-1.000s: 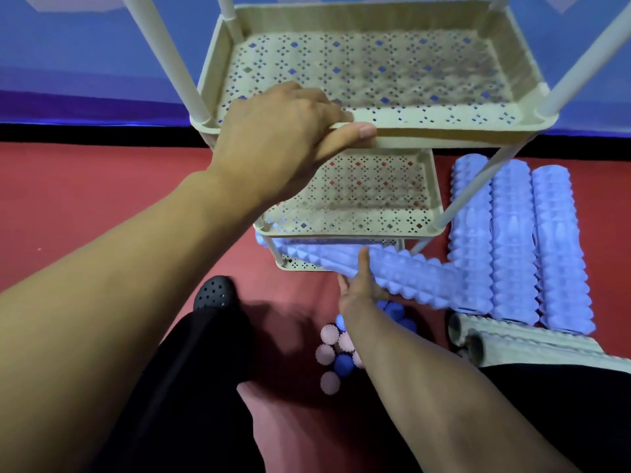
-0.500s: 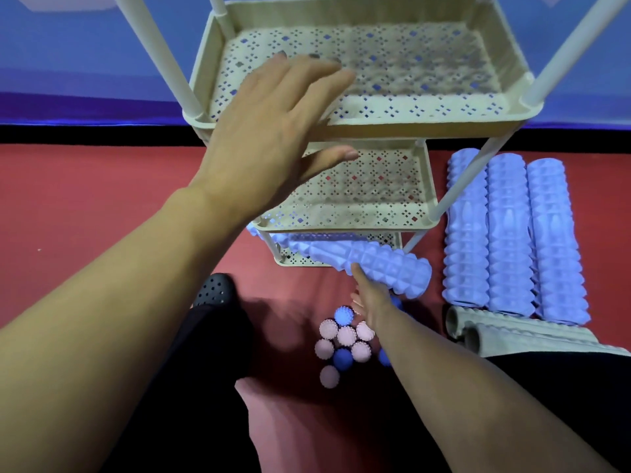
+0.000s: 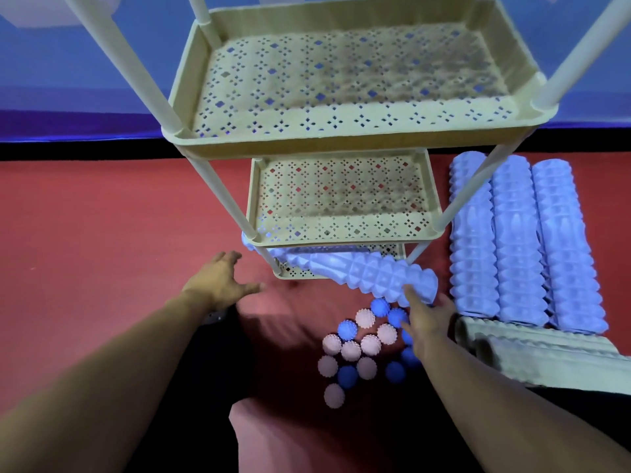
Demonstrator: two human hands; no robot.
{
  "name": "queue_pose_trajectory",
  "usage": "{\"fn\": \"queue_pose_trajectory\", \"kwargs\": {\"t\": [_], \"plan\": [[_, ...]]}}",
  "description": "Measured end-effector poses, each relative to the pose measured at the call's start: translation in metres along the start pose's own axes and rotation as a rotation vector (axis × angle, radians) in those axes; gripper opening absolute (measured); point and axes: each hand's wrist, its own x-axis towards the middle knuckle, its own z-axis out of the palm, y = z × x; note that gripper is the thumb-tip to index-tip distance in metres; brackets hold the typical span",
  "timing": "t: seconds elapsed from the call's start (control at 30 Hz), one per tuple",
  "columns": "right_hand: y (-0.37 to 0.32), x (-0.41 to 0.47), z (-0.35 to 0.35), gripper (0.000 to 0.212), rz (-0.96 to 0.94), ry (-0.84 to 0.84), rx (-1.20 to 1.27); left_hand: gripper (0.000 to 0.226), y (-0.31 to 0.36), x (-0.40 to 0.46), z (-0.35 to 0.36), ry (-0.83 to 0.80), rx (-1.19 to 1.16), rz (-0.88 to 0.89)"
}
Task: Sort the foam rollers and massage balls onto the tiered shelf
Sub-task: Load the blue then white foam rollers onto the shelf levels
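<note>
A beige tiered shelf stands on the red floor with its top tray and middle tray bare. A blue knobbly foam roller lies slanted on the bottom tray, its right end sticking out past the front edge. My right hand is open, fingertips touching that protruding end. My left hand hovers open, low and left of the shelf, holding nothing. Several pink and blue spiky massage balls lie clustered on the floor under my right forearm.
Three blue foam rollers lie side by side on the floor to the right of the shelf. Two beige rollers lie across in front of them. My dark-clothed legs fill the lower frame. A blue wall runs behind the shelf.
My left hand let go of the top tray's front rim and dropped to floor level left of the shelf. The roller slid further left into the bottom tray, my right hand following its end.
</note>
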Motion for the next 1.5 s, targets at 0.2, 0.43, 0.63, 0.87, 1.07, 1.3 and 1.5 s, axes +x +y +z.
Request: {"fn": "queue_pose_trajectory", "kwargs": {"t": [0.2, 0.43, 0.63, 0.87, 1.07, 1.3, 1.5], "plan": [[0.007, 0.005, 0.001, 0.069, -0.185, 0.019, -0.167, 0.134, -0.009, 0.073, 0.018, 0.036, -0.281, -0.113], [-0.013, -0.007, -0.01, 0.098, -0.202, -0.088, -0.244, 0.139, -0.023, 0.107, 0.035, -0.116, -0.231, -0.024], [-0.016, -0.012, -0.012, 0.113, -0.259, -0.15, -0.301, 0.152, -0.036, 0.11, 0.049, -0.062, -0.188, 0.116], [-0.018, -0.027, 0.002, 0.109, -0.316, -0.165, -0.268, 0.157, -0.043, 0.091, 0.038, -0.031, -0.255, 0.034], [-0.019, -0.015, 0.013, 0.118, -0.274, -0.188, -0.303, 0.165, -0.038, 0.083, 0.028, 0.044, -0.309, 0.091], [-0.024, -0.012, 0.021, 0.126, -0.272, -0.248, -0.381, 0.152, -0.034, 0.084, 0.015, 0.145, -0.353, 0.059], [-0.04, 0.011, 0.039, 0.11, -0.238, -0.286, -0.372, 0.153, -0.047, 0.079, 0.013, 0.161, -0.427, 0.019]]}}
